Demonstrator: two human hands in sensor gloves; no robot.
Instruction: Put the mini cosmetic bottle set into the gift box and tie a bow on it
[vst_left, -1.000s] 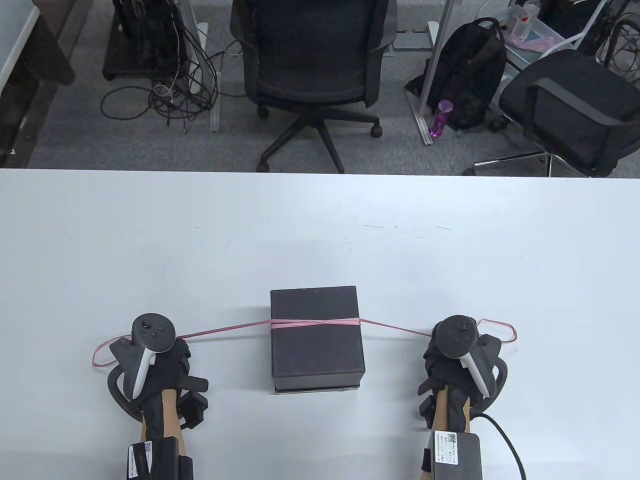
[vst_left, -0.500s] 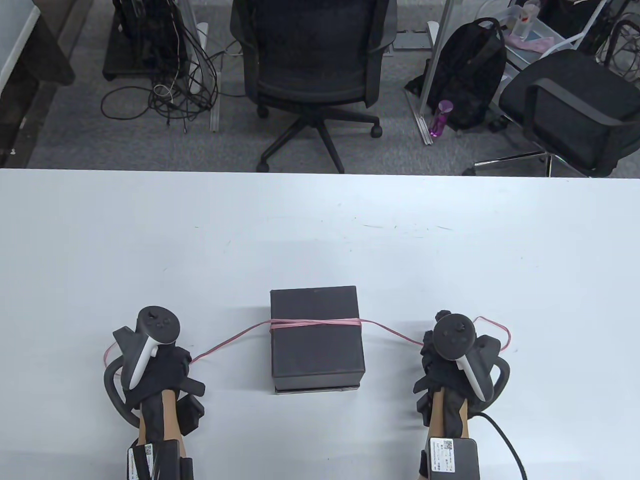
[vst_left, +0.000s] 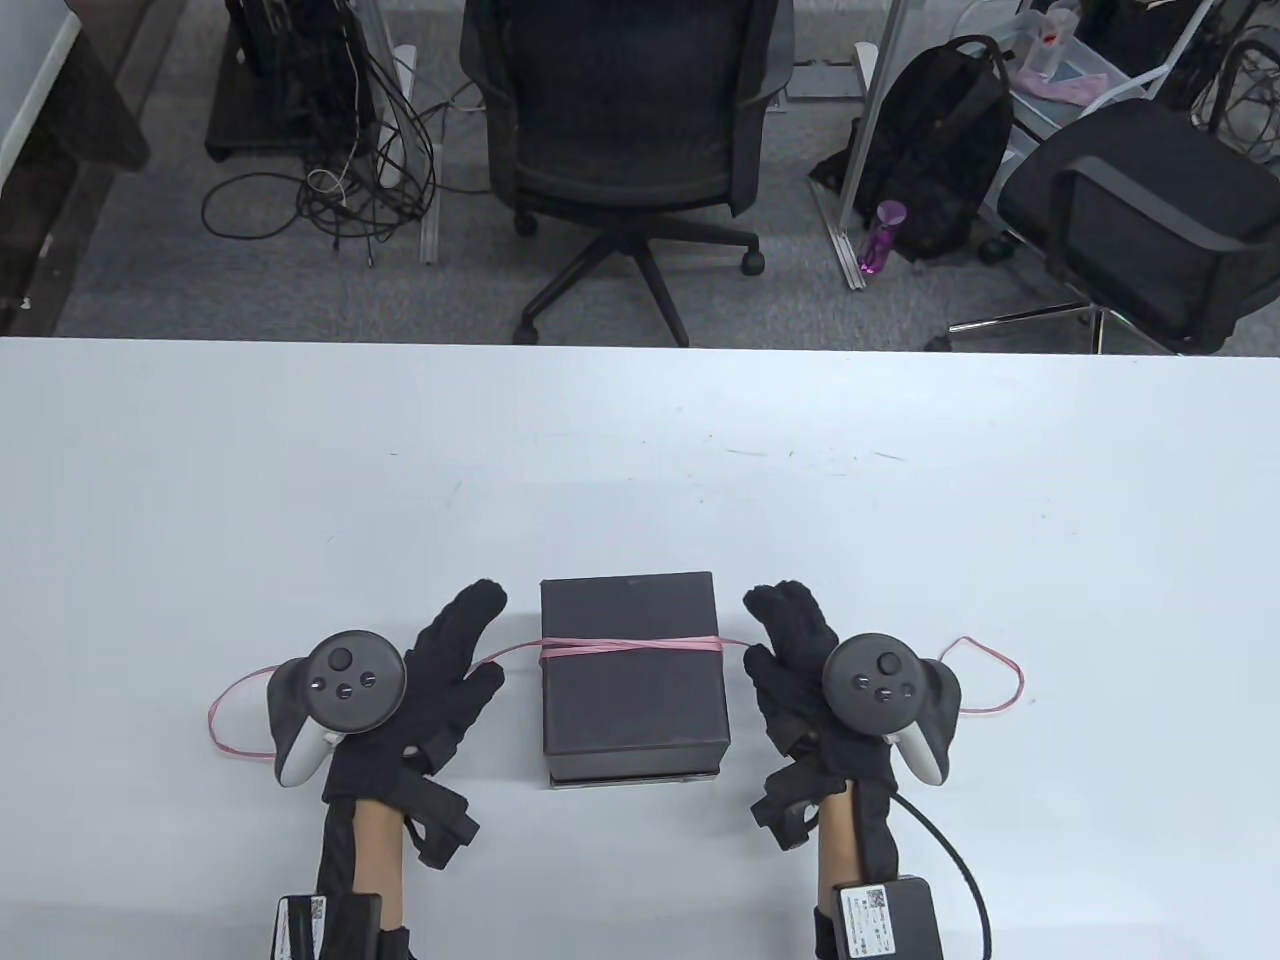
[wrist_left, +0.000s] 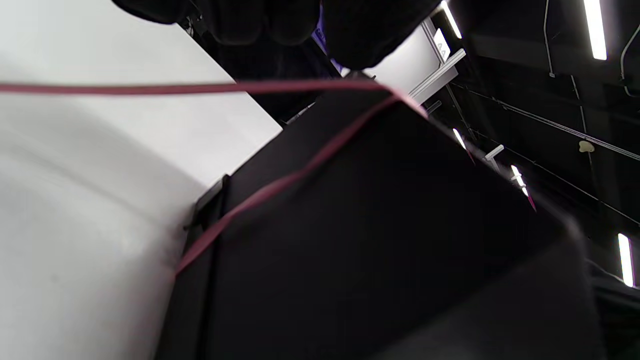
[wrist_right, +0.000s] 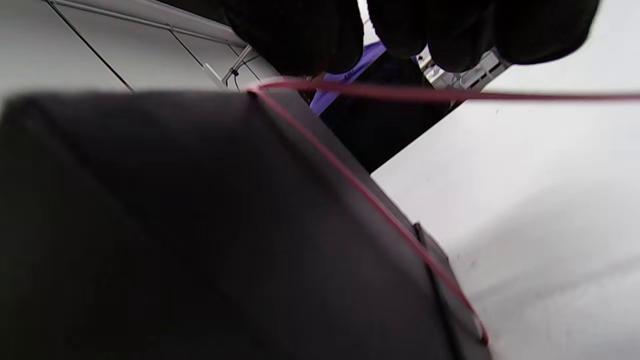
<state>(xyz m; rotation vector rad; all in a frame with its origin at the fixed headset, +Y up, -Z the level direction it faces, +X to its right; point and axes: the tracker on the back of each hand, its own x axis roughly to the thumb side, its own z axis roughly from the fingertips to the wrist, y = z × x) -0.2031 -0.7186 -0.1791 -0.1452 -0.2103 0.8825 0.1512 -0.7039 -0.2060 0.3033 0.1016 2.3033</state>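
Observation:
The black gift box (vst_left: 633, 690) stands closed near the table's front edge, so the cosmetic bottles are hidden. A thin pink ribbon (vst_left: 630, 646) is wrapped across its lid and crossed on top. My left hand (vst_left: 455, 660) lies just left of the box with straight fingers pointing away from me. Mirroring it, my right hand (vst_left: 790, 650) is just right of the box. Neither hand grips anything. In the left wrist view the ribbon (wrist_left: 200, 89) runs under my fingertips (wrist_left: 280, 20) to the box (wrist_left: 380, 235). The right wrist view shows the same ribbon (wrist_right: 450, 94) and box (wrist_right: 200, 225).
The ribbon's loose ends lie in slack loops on the white table (vst_left: 640, 470), one outside the left hand (vst_left: 225, 725) and one outside the right hand (vst_left: 1000, 680). An office chair (vst_left: 625, 130) stands beyond the far edge.
Both hands have let go of the ribbon ends, moved inward to the box's sides and straightened their fingers. The ribbon, taut a second ago, now lies slack.

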